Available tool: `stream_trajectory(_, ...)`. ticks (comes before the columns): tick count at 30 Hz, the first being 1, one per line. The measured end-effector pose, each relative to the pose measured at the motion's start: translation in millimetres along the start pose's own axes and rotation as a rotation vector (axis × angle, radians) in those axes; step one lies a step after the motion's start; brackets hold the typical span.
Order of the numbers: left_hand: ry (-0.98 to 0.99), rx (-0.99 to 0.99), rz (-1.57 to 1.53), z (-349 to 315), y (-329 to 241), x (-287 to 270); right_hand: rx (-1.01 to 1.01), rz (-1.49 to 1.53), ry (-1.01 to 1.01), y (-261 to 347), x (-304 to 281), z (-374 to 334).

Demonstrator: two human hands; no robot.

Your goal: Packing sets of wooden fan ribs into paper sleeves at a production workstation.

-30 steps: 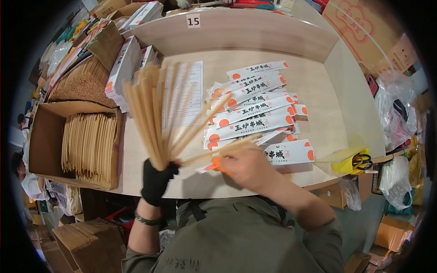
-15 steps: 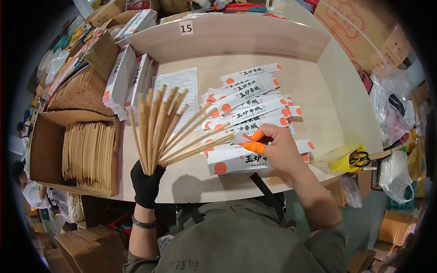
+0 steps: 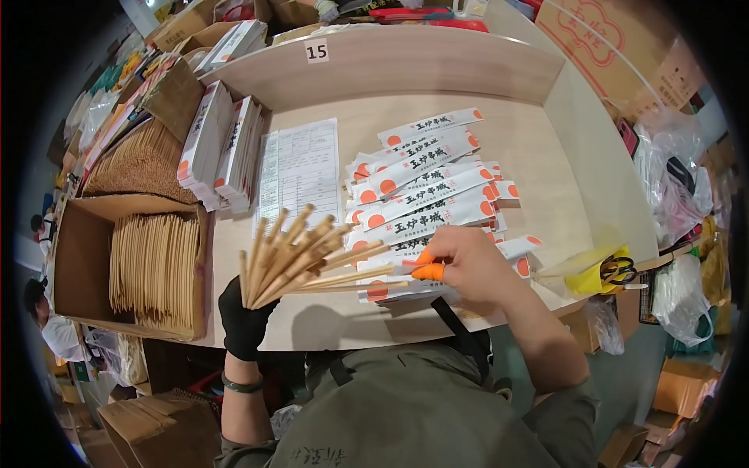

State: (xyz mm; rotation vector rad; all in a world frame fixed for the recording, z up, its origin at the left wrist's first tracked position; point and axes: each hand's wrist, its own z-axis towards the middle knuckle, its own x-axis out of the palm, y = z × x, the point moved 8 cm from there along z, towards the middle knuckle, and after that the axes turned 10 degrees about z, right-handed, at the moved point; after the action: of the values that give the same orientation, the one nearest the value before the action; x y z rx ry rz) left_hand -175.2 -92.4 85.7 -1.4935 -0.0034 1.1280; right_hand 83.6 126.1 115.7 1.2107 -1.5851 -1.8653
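Observation:
My left hand (image 3: 246, 318), in a black glove, is closed round the lower ends of a bunch of wooden chopsticks (image 3: 292, 261). Their other ends fan out up and to the right. My right hand (image 3: 472, 265) wears orange finger covers on the thumb and forefinger, pinched on a white paper chopstick sleeve (image 3: 402, 268). Chopstick tips reach the sleeve's end; whether they are inside it I cannot tell. Beneath the right hand is a stack of flat printed sleeves (image 3: 381, 292). Beyond it lies a loose pile of white sleeves (image 3: 429, 187) with orange dots.
A cardboard box (image 3: 204, 273) of upright chopsticks stands at the left, with sleeve bundles (image 3: 204, 140) behind. A printed sheet (image 3: 300, 160) lies on the table (image 3: 312, 105). Black-handled scissors (image 3: 620, 271) sit in a yellow holder at the right. Low panels edge the back and right.
The fanned chopsticks have tipped lower and to the right, uncovering the printed sheet. My right hand has come slightly nearer to me, still pinching the sleeve by the chopstick tips.

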Motion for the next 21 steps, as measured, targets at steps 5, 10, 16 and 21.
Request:
stream_trajectory(5,0.17,0.011,-0.644,13.3,-41.6,79.5,-0.663,-0.511,-0.046,57.4,45.7,10.1)
stream_trajectory(10,0.064,-0.171,-0.883,31.8,-59.8,97.2,-0.674,-0.537,-0.184,58.3,39.5,24.2)
stream_trajectory(16,-0.01,-0.254,-0.44,21.3,5.0,63.0,-0.636,-0.64,0.17,7.4,74.5,-25.6)
stream_trajectory(21,-0.088,-0.296,-0.493,12.6,4.3,65.6,-0.717,-0.616,0.063,-1.6,67.5,-35.7)
